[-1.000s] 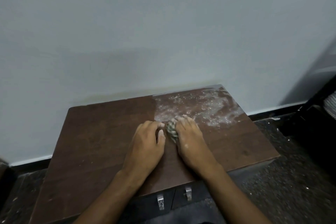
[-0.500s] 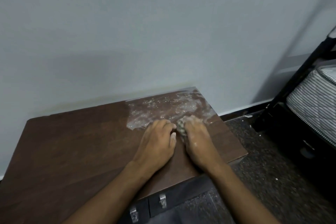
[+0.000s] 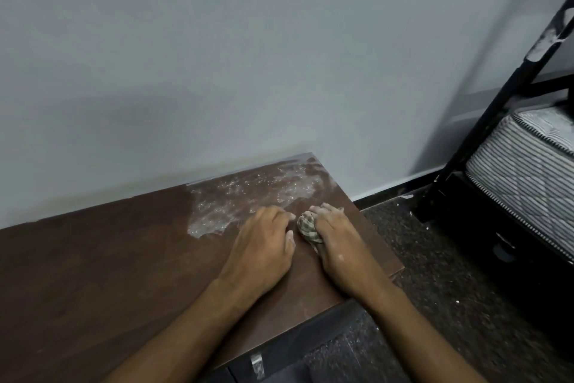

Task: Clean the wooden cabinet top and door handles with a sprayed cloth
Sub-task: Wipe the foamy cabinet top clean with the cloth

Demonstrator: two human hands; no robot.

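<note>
The dark wooden cabinet top (image 3: 93,274) fills the lower left, with a white foamy wet patch (image 3: 248,196) at its far right corner. A bunched checked cloth (image 3: 307,229) lies on the wood just in front of that patch. My right hand (image 3: 338,246) grips the cloth, fingers curled over it. My left hand (image 3: 261,249) rests palm down on the wood right beside it, fingers lightly bent; whether it touches the cloth I cannot tell. One metal door handle (image 3: 257,365) shows below the front edge.
A pale wall (image 3: 279,56) rises directly behind the cabinet. Dark speckled floor (image 3: 435,274) lies to the right. A black bed frame (image 3: 497,109) with a striped mattress (image 3: 528,165) stands at the far right.
Both hands and the cloth have slid rightward along the top toward its right edge. My view has turned right, bringing the bed further into sight.
</note>
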